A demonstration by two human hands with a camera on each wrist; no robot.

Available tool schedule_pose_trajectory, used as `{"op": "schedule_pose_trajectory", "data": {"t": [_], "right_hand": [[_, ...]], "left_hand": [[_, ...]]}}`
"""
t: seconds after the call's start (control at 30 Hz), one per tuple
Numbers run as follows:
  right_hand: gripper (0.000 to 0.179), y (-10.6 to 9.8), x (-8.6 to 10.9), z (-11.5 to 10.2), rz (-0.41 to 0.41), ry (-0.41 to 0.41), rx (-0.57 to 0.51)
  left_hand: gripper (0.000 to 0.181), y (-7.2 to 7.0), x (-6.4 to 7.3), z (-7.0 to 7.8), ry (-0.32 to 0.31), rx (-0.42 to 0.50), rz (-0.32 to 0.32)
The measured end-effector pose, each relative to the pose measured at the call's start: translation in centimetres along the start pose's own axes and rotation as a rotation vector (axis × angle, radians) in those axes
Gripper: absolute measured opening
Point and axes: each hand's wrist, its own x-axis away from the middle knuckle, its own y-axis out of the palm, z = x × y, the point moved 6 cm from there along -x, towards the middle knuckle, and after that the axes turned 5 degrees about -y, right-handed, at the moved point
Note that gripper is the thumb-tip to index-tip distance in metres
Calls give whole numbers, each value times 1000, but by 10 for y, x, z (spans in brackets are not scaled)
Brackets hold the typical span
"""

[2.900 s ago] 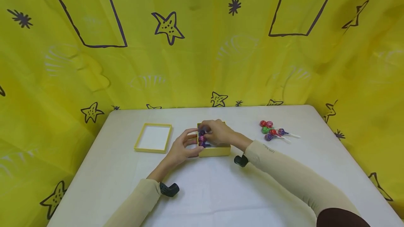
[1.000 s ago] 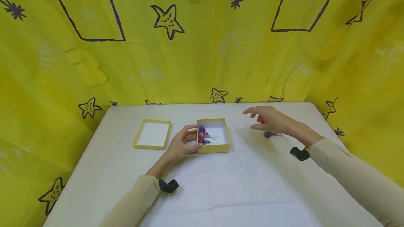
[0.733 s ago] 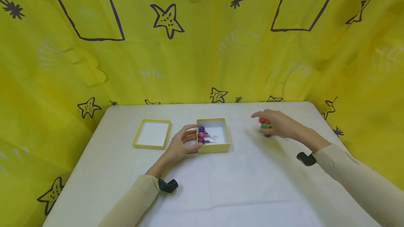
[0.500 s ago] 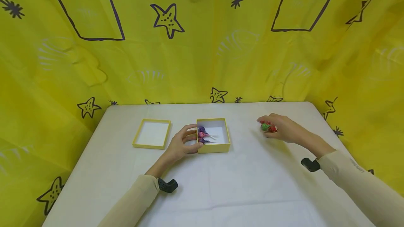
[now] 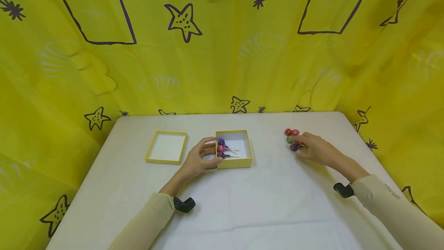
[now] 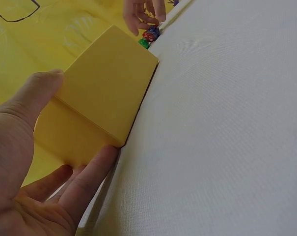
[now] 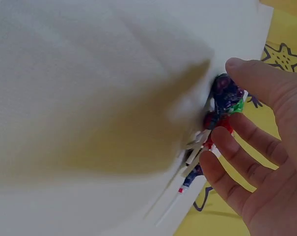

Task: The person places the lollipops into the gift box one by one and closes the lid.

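Note:
My left hand (image 5: 199,159) grips the left side of a yellow box (image 5: 236,164) with a white inside; in the left wrist view its thumb lies on one wall and its fingers on another. Several lollipops (image 5: 222,148), purple and pink, lie along the left part of the box, sticks pointing right. At the right of the table, my right hand (image 5: 317,151) reaches over a cluster of lollipops: red (image 5: 288,131), pink (image 5: 295,132), green (image 5: 289,139) and purple (image 5: 295,147). In the right wrist view thumb and fingers stand apart around the purple lollipop (image 7: 226,91). The hand hides some sticks.
A shallow yellow-rimmed lid (image 5: 163,161), white inside, lies to the left of the box. The white-covered table (image 5: 243,203) ends at a yellow patterned curtain (image 5: 208,68) behind and at both sides.
My right hand has left the box and moved right to the loose lollipops, then drawn slightly back, uncovering the red and pink ones. The left hand stays at the box.

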Motion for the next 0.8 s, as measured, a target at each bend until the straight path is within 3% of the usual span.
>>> {"op": "schedule_pose_trajectory", "data": {"t": [0.33, 0.8], "right_hand": [[40, 9, 1, 12, 13, 85, 21], [29, 13, 2, 13, 88, 115, 51]], "left_hand": [[76, 0, 0, 1, 6, 7, 1], [76, 0, -1, 0, -5, -13, 12]]}}
